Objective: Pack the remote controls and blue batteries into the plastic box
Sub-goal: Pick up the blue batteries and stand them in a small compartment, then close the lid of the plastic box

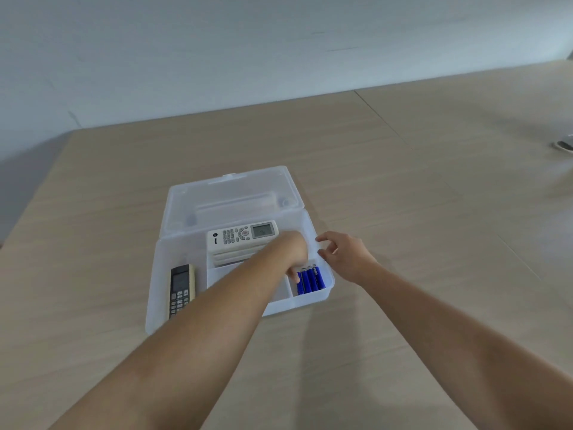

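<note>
A clear plastic box (161, 262) lies open on the table, its lid (232, 193) folded back. A white remote (243, 235) lies stacked on other white remotes in the rear compartment. A black and cream remote (182, 288) lies in the left compartment. Several blue batteries (310, 279) stand together in the front right compartment. My left hand (293, 254) reaches into the box, fingers curled down beside the batteries; whether it grips one is hidden. My right hand (344, 254) hovers at the box's right rim, fingers apart and holding nothing.
The box sits on a light wooden table (403, 187) against a pale wall. A small dark and white object (565, 147) lies at the far right edge of the table.
</note>
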